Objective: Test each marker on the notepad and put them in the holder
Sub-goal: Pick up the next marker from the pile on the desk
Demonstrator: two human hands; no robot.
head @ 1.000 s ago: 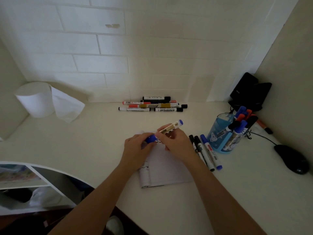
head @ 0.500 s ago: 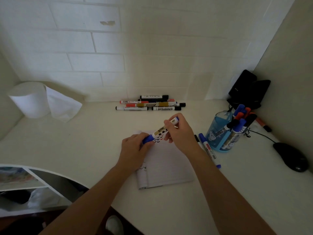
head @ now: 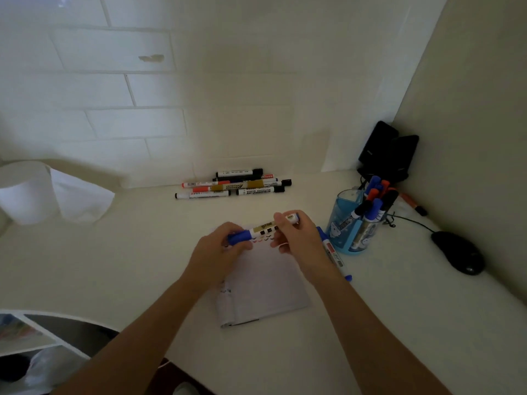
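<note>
**Head view.** A marker with a blue cap is held nearly level just above the far edge of the notepad. The notepad lies flat on the counter.

- **Left grip**: the fingers are curled closed round the cap end of the marker.
- **Right grip**: thumb and fingers are pinched on the opposite end of the barrel. The cap sits against the barrel with no gap visible.
- **Test strokes**: short red and black strokes show on the notepad's far edge, directly under the marker.
- **Holder**: a blue translucent holder stands upright to the right of the notepad. It is filled with markers capped in blue, orange and black.
- **Loose markers**: these lie on the counter between the notepad and the holder, partly hidden by the right wrist, so their number cannot be told.
- **Marker pile**: a pile rests beyond the notepad, against the tiled wall.
- **Orange marker**: a single orange marker lies beyond the holder, to the far right of the notepad.
- **Paper roll**: it stands well to the left of the notepad.
- **Mouse**: a black corded mouse sits well to the right of the notepad, past the holder.
</note>
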